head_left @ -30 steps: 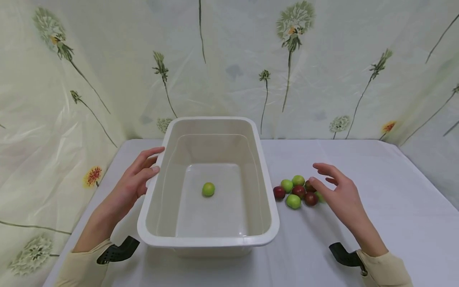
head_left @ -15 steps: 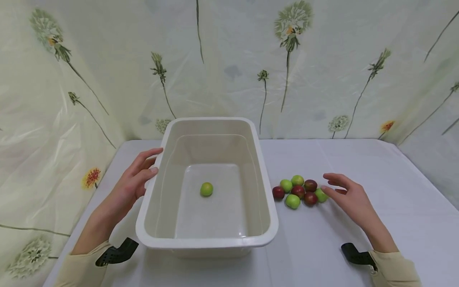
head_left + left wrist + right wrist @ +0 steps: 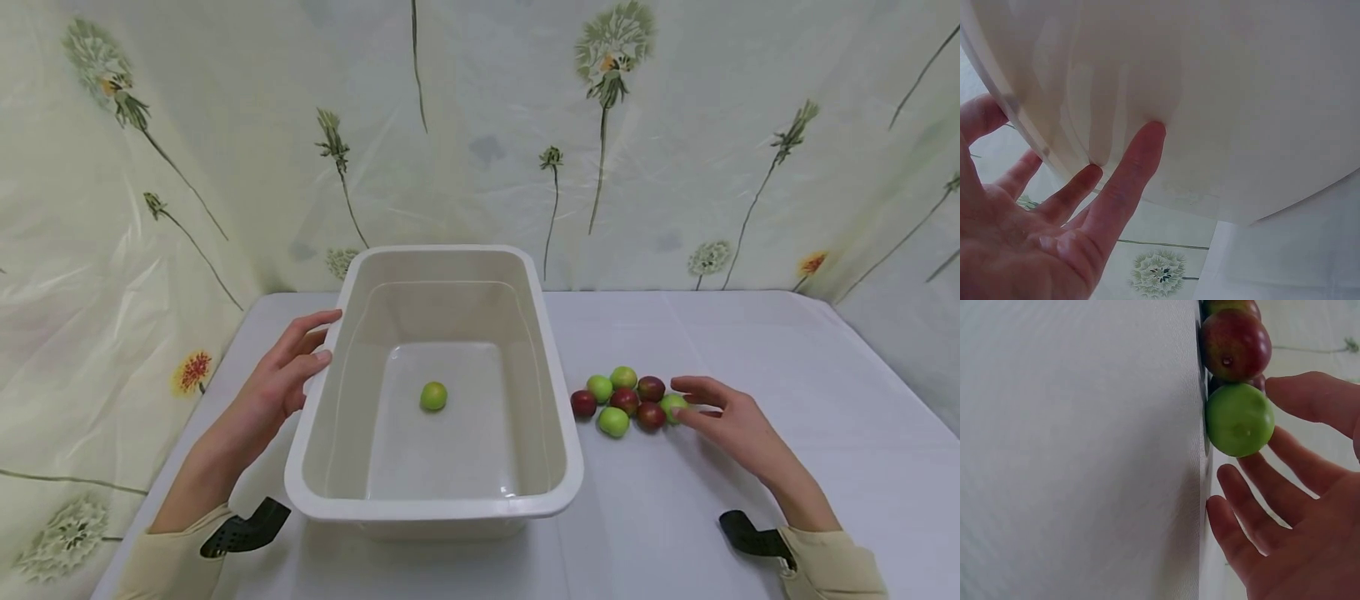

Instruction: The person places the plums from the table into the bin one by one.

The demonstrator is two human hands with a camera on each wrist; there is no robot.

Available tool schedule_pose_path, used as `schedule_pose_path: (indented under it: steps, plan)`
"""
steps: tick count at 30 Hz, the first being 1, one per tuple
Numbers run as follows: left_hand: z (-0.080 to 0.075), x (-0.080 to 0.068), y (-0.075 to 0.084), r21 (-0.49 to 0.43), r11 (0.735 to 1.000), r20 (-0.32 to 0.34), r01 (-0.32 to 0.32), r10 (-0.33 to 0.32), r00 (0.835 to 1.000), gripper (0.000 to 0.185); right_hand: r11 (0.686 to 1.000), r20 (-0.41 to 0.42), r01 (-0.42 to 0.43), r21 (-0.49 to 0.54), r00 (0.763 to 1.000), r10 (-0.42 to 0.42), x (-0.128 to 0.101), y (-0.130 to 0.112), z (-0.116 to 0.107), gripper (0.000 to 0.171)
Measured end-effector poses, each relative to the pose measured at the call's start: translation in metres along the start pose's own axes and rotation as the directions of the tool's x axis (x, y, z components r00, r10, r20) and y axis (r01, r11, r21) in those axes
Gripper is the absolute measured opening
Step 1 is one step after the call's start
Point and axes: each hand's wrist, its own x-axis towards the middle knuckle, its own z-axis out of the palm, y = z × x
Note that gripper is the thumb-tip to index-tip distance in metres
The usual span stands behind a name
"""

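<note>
- Green fruit [image 3: 672, 406] at the right end of the small cluster [image 3: 622, 400] on the white tablecloth [image 3: 750, 333] is where my right hand [image 3: 731, 421] now sits; a second ago that hand was raised over the fruits and further left, and since then it has dropped and slid out to the right
- My right fingers are spread and fairly straight, their tips touching or all but touching the green fruit, thumb on its far side; nothing is pinched or lifted yet
- In the right wrist view the green fruit [image 3: 1239, 419] lies just off my fingertips [image 3: 1285, 390], with a red fruit [image 3: 1235, 344] right beside it
- My left hand [image 3: 281, 379] has stayed where it was, fingers straight and pressed flat against the outer left wall of the cream plastic tub [image 3: 330, 350], thumb at the rim
- One green fruit lies alone on the tub floor [image 3: 433, 396], unmoved
- The tub itself has shifted very slightly left
</note>
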Motion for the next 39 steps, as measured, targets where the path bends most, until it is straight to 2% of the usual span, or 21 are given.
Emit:
schedule_pose_path:
  steps: [8,19,25,28,32,35,39]
  plan:
    - [0.0001,0.0006,0.0002,-0.003,1.0,0.002,-0.004,0.004,1.0,0.047,0.999,0.031,-0.009,-0.037,0.999,0.01,0.0021,0.0035,0.0011,0.048]
    - [0.0009,-0.0001,0.0006,-0.008,1.0,-0.014,0.011,-0.011,1.0,0.047,0.999,0.059,0.001,-0.042,0.998,0.001,0.0015,-0.0001,0.0014,0.048]
    - [0.0017,0.0001,0.0021,-0.004,1.0,-0.014,0.011,-0.011,1.0,0.048,0.999,0.08,-0.027,-0.022,0.996,0.028,0.0015,-0.0005,0.0018,0.049]
    - [0.0018,0.0004,0.0025,0.022,1.0,-0.011,0.001,-0.001,1.0,0.05,0.999,0.082,-0.031,-0.017,0.996,0.033,0.0022,0.0005,0.0023,0.049]
    - [0.0026,0.0008,0.0027,0.049,0.998,-0.022,0.026,-0.025,0.999,0.05,0.999,0.054,0.005,-0.045,0.999,-0.002,0.0031,0.0032,0.0027,0.047]
    - [0.0034,0.001,0.0021,0.035,0.999,-0.024,0.041,-0.04,0.999,0.049,0.998,0.039,0.017,-0.056,0.999,-0.015,0.0035,0.0049,0.0027,0.046]
    - [0.0031,0.0008,0.0006,0.001,1.0,-0.007,0.024,-0.024,1.0,0.049,0.999,0.049,-0.006,-0.035,0.999,0.008,0.0038,0.0041,0.003,0.048]
